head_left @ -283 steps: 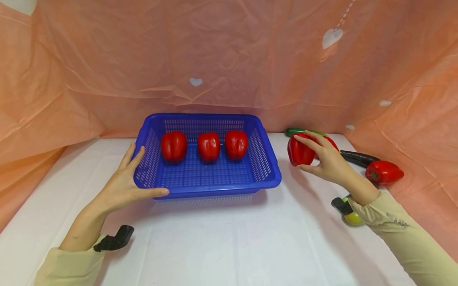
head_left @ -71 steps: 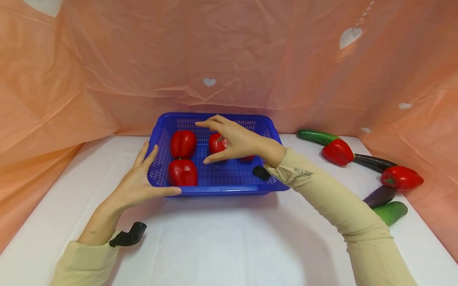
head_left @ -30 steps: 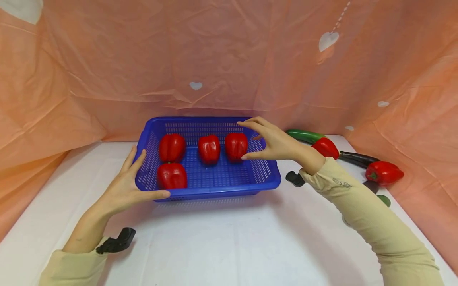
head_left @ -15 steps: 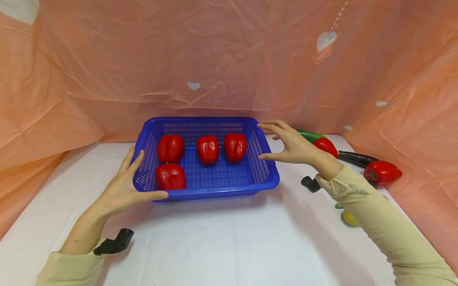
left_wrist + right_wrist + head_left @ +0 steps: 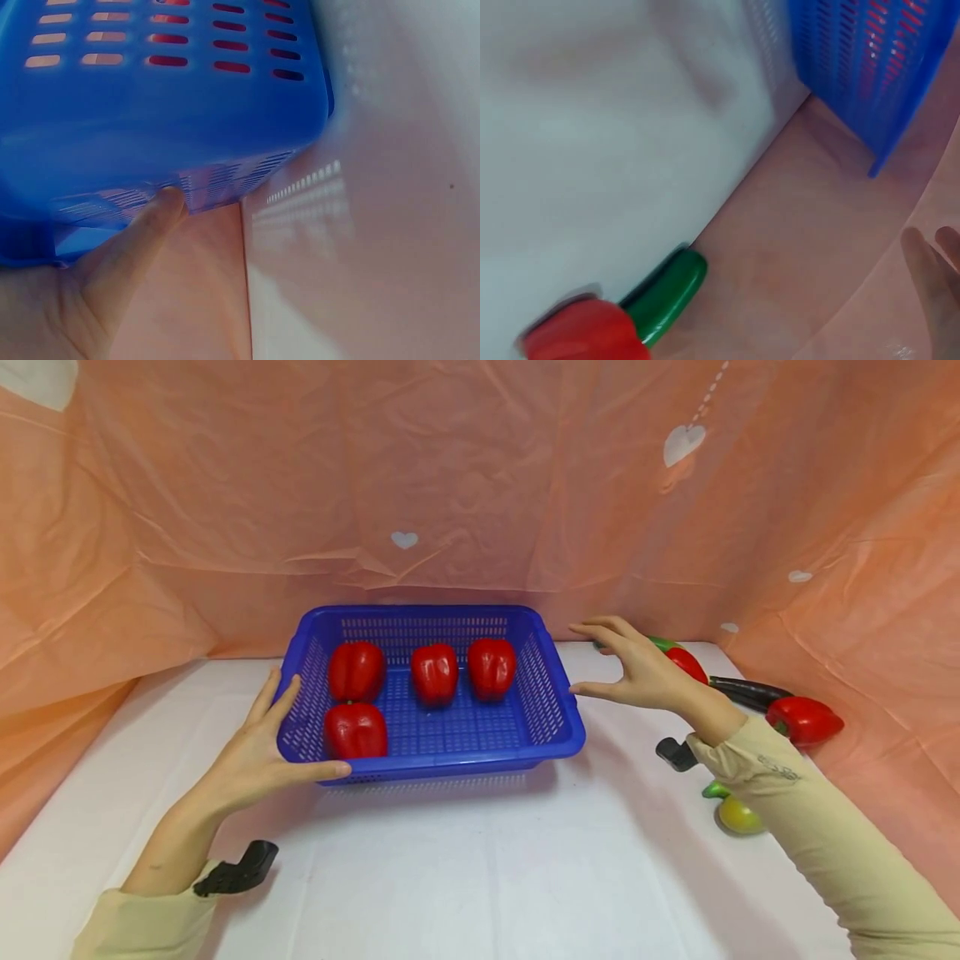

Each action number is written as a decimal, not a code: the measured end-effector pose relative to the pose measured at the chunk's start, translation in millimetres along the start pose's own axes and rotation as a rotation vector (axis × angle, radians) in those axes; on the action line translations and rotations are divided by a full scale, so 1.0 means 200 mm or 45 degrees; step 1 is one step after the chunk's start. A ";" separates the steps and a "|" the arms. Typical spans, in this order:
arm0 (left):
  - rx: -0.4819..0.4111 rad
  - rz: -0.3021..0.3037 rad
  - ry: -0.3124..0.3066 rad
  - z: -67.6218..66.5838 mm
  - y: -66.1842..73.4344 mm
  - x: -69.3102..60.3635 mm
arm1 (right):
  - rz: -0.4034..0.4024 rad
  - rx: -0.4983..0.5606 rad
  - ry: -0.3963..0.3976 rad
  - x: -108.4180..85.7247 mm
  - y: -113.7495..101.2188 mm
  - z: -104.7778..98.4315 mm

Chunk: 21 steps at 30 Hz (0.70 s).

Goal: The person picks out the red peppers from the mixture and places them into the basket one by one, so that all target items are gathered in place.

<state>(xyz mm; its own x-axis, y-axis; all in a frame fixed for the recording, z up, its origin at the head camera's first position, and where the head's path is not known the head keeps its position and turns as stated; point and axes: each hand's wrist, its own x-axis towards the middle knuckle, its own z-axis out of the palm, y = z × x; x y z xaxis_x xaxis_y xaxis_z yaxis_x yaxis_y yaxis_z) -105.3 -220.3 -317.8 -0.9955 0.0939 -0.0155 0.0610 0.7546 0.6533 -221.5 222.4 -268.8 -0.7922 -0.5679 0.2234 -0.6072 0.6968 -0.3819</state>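
A blue plastic basket (image 5: 450, 760) stands on the white table and holds several red bell peppers. One bell pepper (image 5: 356, 731) lies at the front left, against another bell pepper (image 5: 357, 672) behind it. My left hand (image 5: 251, 756) rests on the basket's left front corner, thumb straight along the front rim and fingers spread on the side. In the left wrist view, a digit touches the basket wall (image 5: 187, 127). My right hand (image 5: 637, 668), holding nothing, is just right of the basket, fingers apart. Nearest to it is a red pepper (image 5: 686, 664), partly hidden behind it.
Right of the basket lie a long green vegetable (image 5: 667, 296), a dark eggplant (image 5: 750, 692) and another red pepper (image 5: 806, 720). A yellow-green round fruit (image 5: 738, 817) is partly covered by the right sleeve. An orange sheet (image 5: 480, 485) hangs behind the table.
Earlier my right hand held a bell pepper at the right; that pepper now lies in the basket's front left. Since then the hand has moved right, out of the basket. My left hand stays put.
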 end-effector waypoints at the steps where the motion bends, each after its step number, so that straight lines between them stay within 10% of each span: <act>1: -0.001 -0.002 -0.003 0.00 0.00 0.00 | 0.005 -0.009 0.002 -0.01 0.01 0.00; 21: -0.009 0.007 0.000 0.00 -0.01 0.00 | 0.181 -0.099 -0.029 -0.11 0.20 0.00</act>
<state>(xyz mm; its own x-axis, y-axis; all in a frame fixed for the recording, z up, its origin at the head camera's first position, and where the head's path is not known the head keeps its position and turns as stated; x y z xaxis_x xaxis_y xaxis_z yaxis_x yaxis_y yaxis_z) -105.1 -220.7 -319.1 -0.9951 0.0983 -0.0120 0.0661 0.7497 0.6584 -228.2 263.2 -290.3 -0.8695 -0.4701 0.1516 -0.4925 0.8023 -0.3373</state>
